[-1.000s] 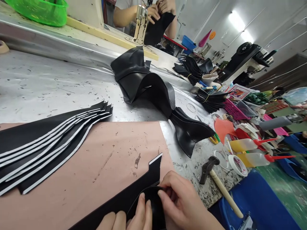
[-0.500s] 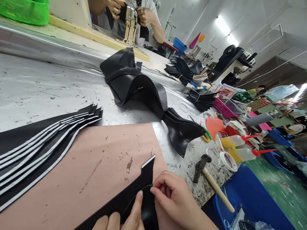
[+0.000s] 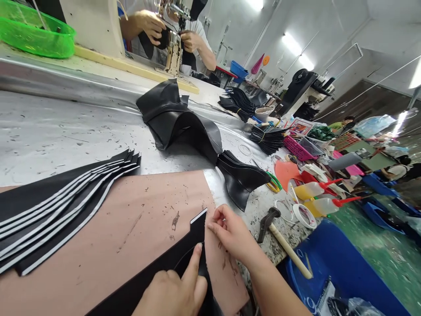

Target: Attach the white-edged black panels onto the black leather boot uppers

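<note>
A black leather piece [image 3: 158, 267] with a white-edged tab at its upper end lies on the pink sheet [image 3: 158, 197]. My left hand [image 3: 174, 285] rests on this leather, index finger stretched out and pressing near a curved seam, the other fingers loosely bent. Just right of the tab, my right hand [image 3: 232, 232] is closed in a pinch beside the leather's edge; whatever its fingertips hold is too small to make out. To the left, several black leather strips with white edges [image 3: 75, 197] lie fanned in a stack.
Folded black leather parts [image 3: 184, 118] stand beyond the sheet. A hammer [image 3: 286, 245], tape roll [image 3: 304, 215] and glue bottles [image 3: 309, 191] lie right, above a blue bin [image 3: 342, 263]. Across the table, a person's hands [image 3: 151, 26] work at a sewing machine [image 3: 173, 55].
My right hand has moved up along the leather's edge toward the tab. My left hand has come further into view, its index finger higher on the leather. The camera view has shifted slightly.
</note>
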The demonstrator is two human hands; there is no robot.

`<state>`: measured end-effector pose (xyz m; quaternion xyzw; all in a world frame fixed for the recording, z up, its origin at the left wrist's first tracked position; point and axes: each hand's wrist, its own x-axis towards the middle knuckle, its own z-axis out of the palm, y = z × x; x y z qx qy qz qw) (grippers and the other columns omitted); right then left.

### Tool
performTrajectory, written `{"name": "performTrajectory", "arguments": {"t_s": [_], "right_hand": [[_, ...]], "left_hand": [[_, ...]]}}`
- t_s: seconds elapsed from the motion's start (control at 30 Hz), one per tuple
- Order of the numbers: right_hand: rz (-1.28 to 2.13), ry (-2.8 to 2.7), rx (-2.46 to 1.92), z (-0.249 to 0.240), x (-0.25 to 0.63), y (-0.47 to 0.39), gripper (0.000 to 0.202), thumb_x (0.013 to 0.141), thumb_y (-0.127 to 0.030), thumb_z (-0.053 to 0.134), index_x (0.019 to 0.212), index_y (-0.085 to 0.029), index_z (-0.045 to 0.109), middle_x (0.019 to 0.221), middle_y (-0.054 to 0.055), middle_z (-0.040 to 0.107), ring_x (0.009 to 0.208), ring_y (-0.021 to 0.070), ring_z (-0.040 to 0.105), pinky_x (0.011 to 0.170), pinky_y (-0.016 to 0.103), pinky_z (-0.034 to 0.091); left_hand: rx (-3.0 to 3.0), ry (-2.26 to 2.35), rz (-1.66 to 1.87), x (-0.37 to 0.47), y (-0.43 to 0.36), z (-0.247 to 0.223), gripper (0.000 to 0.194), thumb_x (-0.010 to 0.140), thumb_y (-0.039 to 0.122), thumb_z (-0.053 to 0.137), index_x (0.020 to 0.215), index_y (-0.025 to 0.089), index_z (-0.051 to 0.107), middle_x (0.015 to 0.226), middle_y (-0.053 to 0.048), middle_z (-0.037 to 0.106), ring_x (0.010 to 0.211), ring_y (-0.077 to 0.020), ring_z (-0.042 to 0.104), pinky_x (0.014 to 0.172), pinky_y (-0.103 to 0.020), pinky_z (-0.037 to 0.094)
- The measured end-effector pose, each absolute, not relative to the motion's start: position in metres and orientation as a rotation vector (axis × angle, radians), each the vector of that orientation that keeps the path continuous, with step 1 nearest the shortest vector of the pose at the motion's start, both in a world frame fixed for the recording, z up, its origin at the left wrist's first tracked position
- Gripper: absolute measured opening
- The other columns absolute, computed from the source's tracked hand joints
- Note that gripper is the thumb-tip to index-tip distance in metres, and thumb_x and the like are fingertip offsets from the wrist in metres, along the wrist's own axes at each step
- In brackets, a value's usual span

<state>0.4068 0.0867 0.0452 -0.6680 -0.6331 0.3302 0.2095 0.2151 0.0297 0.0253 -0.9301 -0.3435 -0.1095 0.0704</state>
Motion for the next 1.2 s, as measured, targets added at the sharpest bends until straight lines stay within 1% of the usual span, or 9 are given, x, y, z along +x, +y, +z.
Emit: {"name": "performTrajectory", "arguments": {"t_s": [0.07, 0.17, 0.3, 0.4, 0.57, 0.77, 0.93, 1.07, 1.2], "right_hand": [[0.907, -1.788, -1.826, 0.043, 0.405, 0.086, 0.006, 0.079, -0.019, 0.049, 0.077, -0.021, 0.044, 0.063, -0.006, 0.045, 0.057, 0.0127, 0.045, 0.054, 0.024, 0.035], [0.89, -1.856, -1.729, 0.045, 0.398, 0.084, 0.005, 0.078, -0.019, 0.05, 0.083, -0.02, 0.05, 0.079, -0.001, 0.055, 0.064, 0.0138, 0.05, 0.064, 0.028, 0.041], [0.926, -2.079, -1.601, 0.054, 0.384, 0.089, 0.04, 0.071, -0.013, 0.056, 0.11, -0.021, 0.053, 0.12, 0.007, 0.05, 0.069, 0.0129, 0.053, 0.075, 0.032, 0.044], [0.958, -2.261, -1.623, 0.061, 0.375, 0.099, 0.033, 0.065, -0.012, 0.061, 0.096, -0.02, 0.058, 0.101, 0.004, 0.057, 0.077, 0.0171, 0.056, 0.073, 0.031, 0.044], [0.874, -2.466, -1.575, 0.066, 0.365, 0.12, 0.013, 0.066, -0.014, 0.058, 0.063, -0.021, 0.048, 0.076, 0.001, 0.055, 0.073, 0.0174, 0.056, 0.067, 0.028, 0.043], [0.286, -2.422, -1.584, 0.069, 0.356, 0.161, 0.014, 0.076, -0.032, 0.054, 0.066, -0.023, 0.051, 0.079, 0.002, 0.058, 0.064, 0.0179, 0.059, 0.057, 0.029, 0.044], [-0.159, -2.35, -1.364, 0.061, 0.356, 0.161, 0.034, 0.082, -0.044, 0.046, 0.107, -0.022, 0.056, 0.119, 0.012, 0.055, 0.06, 0.0195, 0.064, 0.045, 0.031, 0.047], [-0.169, -2.37, -1.056, 0.065, 0.338, 0.121, 0.032, 0.089, -0.045, 0.039, 0.102, -0.023, 0.058, 0.118, 0.012, 0.058, 0.077, 0.024, 0.068, 0.053, 0.033, 0.055], [0.083, -2.515, -0.815, 0.077, 0.298, 0.072, 0.019, 0.087, -0.029, 0.045, 0.095, -0.026, 0.063, 0.114, 0.009, 0.064, 0.091, 0.0235, 0.067, 0.07, 0.034, 0.058]], "left_hand": [[-2.858, -1.012, -0.24, 0.22, 0.03, 0.03, 0.007, 0.076, 0.024, 0.057, 0.077, 0.022, 0.063, 0.129, -0.011, 0.055, 0.038, -0.013, 0.048, 0.039, -0.029, 0.023], [-3.023, -0.992, -0.108, 0.227, 0.031, 0.038, 0.032, 0.071, 0.026, 0.063, 0.102, 0.018, 0.066, 0.13, -0.017, 0.052, 0.044, -0.0173, 0.055, 0.038, -0.03, 0.023], [-3.022, -1.028, -0.136, 0.218, 0.025, 0.047, 0.033, 0.071, 0.029, 0.064, 0.103, 0.02, 0.065, 0.131, -0.01, 0.053, 0.059, -0.02, 0.06, 0.042, -0.033, 0.032], [-2.94, -1.08, -0.249, 0.184, 0.013, 0.051, 0.008, 0.077, 0.024, 0.059, 0.081, 0.023, 0.066, 0.124, 0.001, 0.06, 0.064, -0.0156, 0.06, 0.047, -0.03, 0.038], [-2.589, -1.519, -0.413, 0.089, -0.003, 0.065, 0.031, 0.073, 0.002, 0.044, 0.095, 0.016, 0.061, 0.105, -0.007, 0.068, 0.089, -0.0206, 0.063, 0.078, -0.033, 0.049], [-2.253, -1.785, -0.399, 0.028, -0.029, 0.084, 0.026, 0.081, 0.007, 0.038, 0.085, 0.019, 0.06, 0.082, -0.003, 0.068, 0.07, -0.0188, 0.063, 0.062, -0.031, 0.049], [-1.996, -1.627, -0.125, -0.022, -0.087, 0.11, 0.043, 0.07, 0.007, 0.042, 0.105, 0.022, 0.061, 0.11, -0.006, 0.067, 0.103, -0.0268, 0.06, 0.085, -0.043, 0.044], [-1.931, -1.548, 0.041, -0.088, -0.114, 0.135, 0.049, 0.07, 0.007, 0.032, 0.104, 0.023, 0.065, 0.117, -0.008, 0.064, 0.115, -0.0281, 0.055, 0.102, -0.051, 0.031], [-2.208, -1.518, 0.108, -0.123, -0.1, 0.169, 0.029, 0.079, 0.022, 0.043, 0.088, 0.031, 0.07, 0.094, 0.002, 0.073, 0.09, -0.0235, 0.068, 0.088, -0.039, 0.048]]}}
